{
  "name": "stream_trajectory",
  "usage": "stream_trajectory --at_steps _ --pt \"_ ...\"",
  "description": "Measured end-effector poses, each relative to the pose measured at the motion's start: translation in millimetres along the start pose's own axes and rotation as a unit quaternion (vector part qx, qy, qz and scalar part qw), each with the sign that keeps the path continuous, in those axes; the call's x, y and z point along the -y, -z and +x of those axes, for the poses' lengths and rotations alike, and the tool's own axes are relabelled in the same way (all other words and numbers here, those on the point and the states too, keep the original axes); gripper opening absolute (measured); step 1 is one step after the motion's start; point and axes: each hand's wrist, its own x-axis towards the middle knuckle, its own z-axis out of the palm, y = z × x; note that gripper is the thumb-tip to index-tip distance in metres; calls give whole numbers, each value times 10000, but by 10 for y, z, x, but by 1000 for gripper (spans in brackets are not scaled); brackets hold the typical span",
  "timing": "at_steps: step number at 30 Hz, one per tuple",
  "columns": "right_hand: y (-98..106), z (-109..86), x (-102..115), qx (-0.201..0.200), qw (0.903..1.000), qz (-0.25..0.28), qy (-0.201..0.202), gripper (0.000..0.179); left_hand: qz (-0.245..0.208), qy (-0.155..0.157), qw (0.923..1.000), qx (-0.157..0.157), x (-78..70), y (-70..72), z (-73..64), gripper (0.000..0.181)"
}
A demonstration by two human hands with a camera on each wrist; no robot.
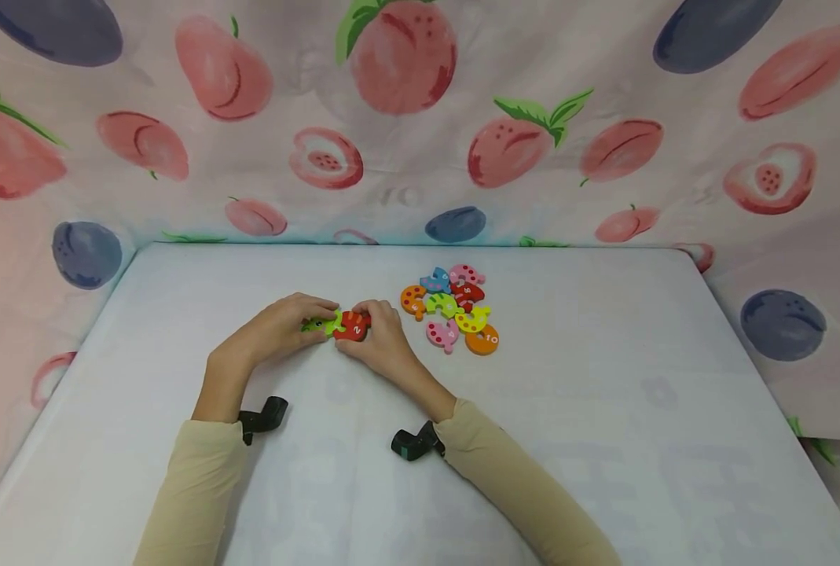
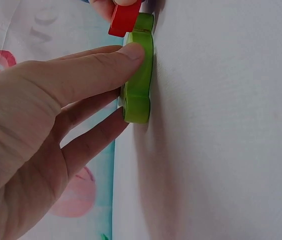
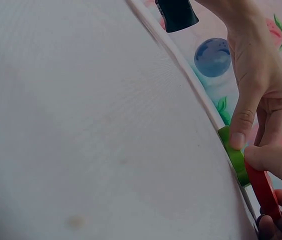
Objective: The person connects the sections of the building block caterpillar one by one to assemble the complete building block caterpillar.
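Observation:
A green puzzle piece (image 1: 329,324) with an eye printed on it lies on the white table, left of the middle. My left hand (image 1: 275,328) holds it, thumb (image 2: 131,54) on its near edge and fingers on the far side. Right against it is a red puzzle piece (image 1: 352,326) marked 2. My right hand (image 1: 386,343) pinches this red piece between thumb and fingers. In the right wrist view the red piece (image 3: 262,192) is tilted and overlaps the end of the green piece (image 3: 234,156).
A cluster of several colourful number pieces lies to the right of my hands, among them an orange piece (image 1: 482,339) marked 10, a yellow piece (image 1: 472,319) and a blue piece (image 1: 434,281). Fruit-patterned cloth (image 1: 391,189) hangs behind the table (image 1: 603,409).

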Motion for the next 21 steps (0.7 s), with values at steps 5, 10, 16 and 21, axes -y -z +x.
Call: stream_trajectory --at_steps 5,10,16,21 --pt "1 -1 2 -21 10000 12 -9 53 -12 33 10000 33 -2 5 0 37" --pt "-16 -4 -13 -90 9997 -228 87 53 22 21 10000 25 -9 15 -5 37" --pt "-35 1 -34 -170 9991 -346 197 53 51 37 10000 21 -10 11 1 37" --pt "-32 -3 -41 -192 9987 -394 249 53 24 9 10000 7 -14 16 5 38"
